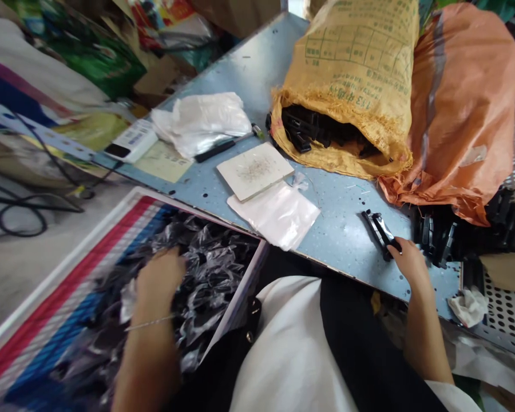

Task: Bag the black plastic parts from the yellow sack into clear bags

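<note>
Blurred by motion, my left hand (162,277) is over a crate (257,257) filled with black parts in clear plastic bags (217,257). Its fingers are hidden, and I cannot see whether it holds anything. On the blue table, my right hand (407,260) pinches the near end of a pair of long, narrow black plastic parts (378,229) lying side by side. More such black parts (438,237) are heaped just right of that hand, at the mouth of an orange woven sack (463,114).
A yellow woven sack (347,86) lies open with black parts inside. A white block (255,170) rests partly on a stack of clear bags (278,214). Behind are a black pen-like tool (215,151), crumpled plastic (210,120) and a white device (132,141). A cable (21,214) loops at left.
</note>
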`<state>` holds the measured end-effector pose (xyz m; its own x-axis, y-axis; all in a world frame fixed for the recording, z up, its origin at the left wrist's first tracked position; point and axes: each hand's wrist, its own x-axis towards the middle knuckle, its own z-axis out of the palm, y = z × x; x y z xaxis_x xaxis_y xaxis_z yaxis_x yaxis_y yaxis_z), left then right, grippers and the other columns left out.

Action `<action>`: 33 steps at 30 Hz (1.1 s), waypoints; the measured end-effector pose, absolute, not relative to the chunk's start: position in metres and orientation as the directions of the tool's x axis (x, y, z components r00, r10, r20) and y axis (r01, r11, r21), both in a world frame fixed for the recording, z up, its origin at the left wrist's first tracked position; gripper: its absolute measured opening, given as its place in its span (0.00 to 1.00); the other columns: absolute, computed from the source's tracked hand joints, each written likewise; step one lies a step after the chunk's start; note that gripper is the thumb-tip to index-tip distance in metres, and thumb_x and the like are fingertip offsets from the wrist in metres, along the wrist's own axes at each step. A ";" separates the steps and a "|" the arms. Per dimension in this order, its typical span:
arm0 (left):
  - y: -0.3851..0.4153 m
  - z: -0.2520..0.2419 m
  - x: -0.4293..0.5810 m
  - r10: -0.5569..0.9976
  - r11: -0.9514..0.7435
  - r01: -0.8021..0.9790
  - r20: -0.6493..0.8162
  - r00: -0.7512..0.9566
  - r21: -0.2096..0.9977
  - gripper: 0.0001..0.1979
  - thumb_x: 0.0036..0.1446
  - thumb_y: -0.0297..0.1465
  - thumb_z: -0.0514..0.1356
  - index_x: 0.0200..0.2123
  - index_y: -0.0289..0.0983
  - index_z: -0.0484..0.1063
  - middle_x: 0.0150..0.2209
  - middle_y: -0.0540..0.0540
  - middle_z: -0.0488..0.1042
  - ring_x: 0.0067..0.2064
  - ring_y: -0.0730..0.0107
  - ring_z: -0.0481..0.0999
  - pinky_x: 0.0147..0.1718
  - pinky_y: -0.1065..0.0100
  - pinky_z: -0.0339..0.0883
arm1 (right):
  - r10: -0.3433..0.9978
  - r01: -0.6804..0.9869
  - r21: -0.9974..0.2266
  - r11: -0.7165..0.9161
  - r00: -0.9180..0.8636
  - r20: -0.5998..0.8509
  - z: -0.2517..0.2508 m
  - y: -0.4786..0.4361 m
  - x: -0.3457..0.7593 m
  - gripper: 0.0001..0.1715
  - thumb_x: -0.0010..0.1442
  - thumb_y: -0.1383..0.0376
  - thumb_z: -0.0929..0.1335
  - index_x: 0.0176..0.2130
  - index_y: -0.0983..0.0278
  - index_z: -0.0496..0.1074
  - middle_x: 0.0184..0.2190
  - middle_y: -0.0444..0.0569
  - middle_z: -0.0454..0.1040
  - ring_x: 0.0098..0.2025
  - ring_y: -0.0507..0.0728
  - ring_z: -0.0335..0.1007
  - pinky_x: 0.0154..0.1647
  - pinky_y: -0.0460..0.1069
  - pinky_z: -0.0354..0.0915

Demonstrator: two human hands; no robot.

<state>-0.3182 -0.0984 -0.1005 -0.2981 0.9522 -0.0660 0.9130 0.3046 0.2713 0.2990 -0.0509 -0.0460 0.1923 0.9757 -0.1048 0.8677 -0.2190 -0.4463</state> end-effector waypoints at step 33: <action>-0.030 -0.063 -0.103 0.811 -0.572 0.468 0.382 0.443 0.673 0.27 0.66 0.22 0.46 0.67 0.38 0.57 0.64 0.38 0.65 0.65 0.62 0.66 0.64 0.57 0.64 | 0.585 -0.582 -0.199 -0.788 -0.609 -0.536 -0.093 -0.051 0.096 0.12 0.59 0.63 0.71 0.43 0.66 0.72 0.26 0.42 0.66 0.24 0.45 0.58 0.17 0.35 0.59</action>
